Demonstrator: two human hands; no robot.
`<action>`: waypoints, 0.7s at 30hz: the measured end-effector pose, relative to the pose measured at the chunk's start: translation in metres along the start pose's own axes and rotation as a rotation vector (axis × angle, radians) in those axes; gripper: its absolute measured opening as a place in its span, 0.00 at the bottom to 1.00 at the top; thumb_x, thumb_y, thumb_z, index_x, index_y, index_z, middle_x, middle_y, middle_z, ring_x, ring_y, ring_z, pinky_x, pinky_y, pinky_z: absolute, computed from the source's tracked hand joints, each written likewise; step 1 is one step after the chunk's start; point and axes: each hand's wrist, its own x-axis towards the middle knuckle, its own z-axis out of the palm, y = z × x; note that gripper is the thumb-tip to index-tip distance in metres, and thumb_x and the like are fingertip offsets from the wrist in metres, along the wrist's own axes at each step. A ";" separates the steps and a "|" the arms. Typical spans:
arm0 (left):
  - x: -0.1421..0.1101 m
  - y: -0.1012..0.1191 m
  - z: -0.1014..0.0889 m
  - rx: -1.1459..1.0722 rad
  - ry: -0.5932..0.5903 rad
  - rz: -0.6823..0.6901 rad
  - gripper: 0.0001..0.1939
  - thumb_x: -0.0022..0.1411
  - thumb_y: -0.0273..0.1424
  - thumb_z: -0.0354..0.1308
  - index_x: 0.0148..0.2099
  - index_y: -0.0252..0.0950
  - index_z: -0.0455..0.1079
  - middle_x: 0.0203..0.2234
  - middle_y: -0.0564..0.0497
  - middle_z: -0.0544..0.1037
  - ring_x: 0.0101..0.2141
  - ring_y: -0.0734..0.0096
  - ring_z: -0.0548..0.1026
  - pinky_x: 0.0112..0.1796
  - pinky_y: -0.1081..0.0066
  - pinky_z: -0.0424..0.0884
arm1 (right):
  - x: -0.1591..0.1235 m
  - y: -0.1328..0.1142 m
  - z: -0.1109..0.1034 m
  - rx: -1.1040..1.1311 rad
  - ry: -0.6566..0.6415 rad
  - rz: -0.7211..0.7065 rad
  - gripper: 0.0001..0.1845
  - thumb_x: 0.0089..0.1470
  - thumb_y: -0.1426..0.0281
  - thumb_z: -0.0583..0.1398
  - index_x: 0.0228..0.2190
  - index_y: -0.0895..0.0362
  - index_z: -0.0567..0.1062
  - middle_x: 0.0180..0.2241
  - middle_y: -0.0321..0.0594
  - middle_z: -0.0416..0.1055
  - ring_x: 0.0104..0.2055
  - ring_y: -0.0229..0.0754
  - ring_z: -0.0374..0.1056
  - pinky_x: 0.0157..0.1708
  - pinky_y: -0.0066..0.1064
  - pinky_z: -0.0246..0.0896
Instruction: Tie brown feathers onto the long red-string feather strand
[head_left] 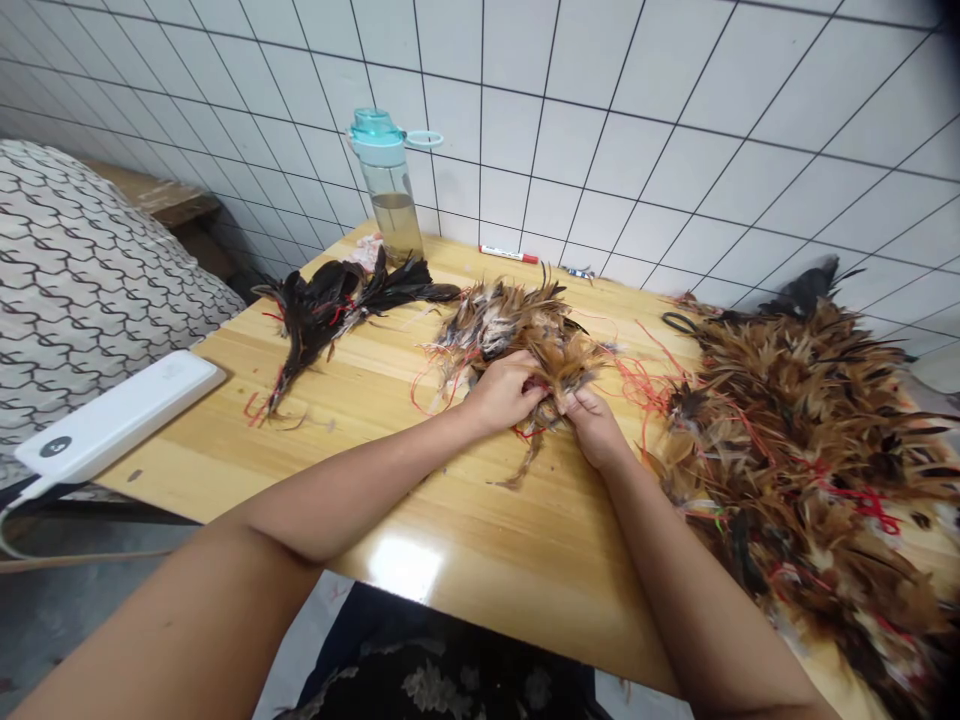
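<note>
Near the middle of the table, my left hand (511,392) and my right hand (594,422) meet at a bunch of brown feathers (566,362). The fingers of both hands are closed on its lower end. Some red string shows at my left fingertips and just below them. Directly behind my hands lies a pile of mixed brown and grey feathers (499,318). Loose red string (646,385) is tangled on the wood to the right of my right hand. What exactly sits between the fingertips is partly hidden.
A large heap of brown feathers (810,400) covers the table's right side. Black feathers (319,305) lie to the left. A water bottle (394,190) and a red-capped marker (508,254) are near the tiled wall. A white power bank (124,410) rests at the left edge.
</note>
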 end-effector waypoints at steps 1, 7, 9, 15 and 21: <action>-0.001 0.000 0.001 0.032 -0.001 0.033 0.09 0.56 0.22 0.55 0.38 0.33 0.74 0.39 0.45 0.77 0.44 0.65 0.73 0.48 0.66 0.70 | 0.000 0.001 0.000 -0.037 -0.001 -0.007 0.24 0.47 0.47 0.63 0.19 0.55 0.68 0.23 0.35 0.63 0.31 0.39 0.59 0.36 0.32 0.59; -0.001 0.008 -0.001 0.033 -0.032 0.038 0.07 0.57 0.25 0.54 0.27 0.33 0.69 0.30 0.47 0.75 0.36 0.67 0.72 0.40 0.68 0.69 | -0.001 -0.003 0.005 0.115 -0.009 0.046 0.21 0.46 0.48 0.64 0.25 0.53 0.72 0.27 0.35 0.68 0.33 0.41 0.63 0.40 0.35 0.61; 0.001 0.011 -0.002 -0.006 -0.029 -0.015 0.08 0.56 0.25 0.55 0.24 0.34 0.65 0.25 0.50 0.71 0.30 0.71 0.70 0.34 0.71 0.67 | -0.001 -0.004 0.007 0.194 -0.015 0.068 0.19 0.46 0.50 0.65 0.27 0.53 0.73 0.29 0.35 0.70 0.35 0.42 0.66 0.43 0.36 0.62; 0.002 0.012 0.000 -0.284 -0.084 -0.245 0.02 0.53 0.27 0.56 0.31 0.34 0.66 0.26 0.54 0.72 0.28 0.76 0.68 0.31 0.76 0.64 | 0.001 -0.011 0.007 0.313 0.044 0.096 0.18 0.41 0.54 0.68 0.23 0.53 0.71 0.27 0.35 0.69 0.33 0.39 0.64 0.41 0.33 0.62; 0.001 0.006 0.003 -0.441 -0.078 -0.396 0.08 0.53 0.33 0.59 0.31 0.33 0.66 0.24 0.56 0.70 0.25 0.78 0.65 0.29 0.77 0.61 | 0.001 -0.019 0.007 0.343 0.043 0.124 0.19 0.37 0.57 0.70 0.23 0.53 0.69 0.23 0.33 0.63 0.31 0.37 0.61 0.37 0.31 0.63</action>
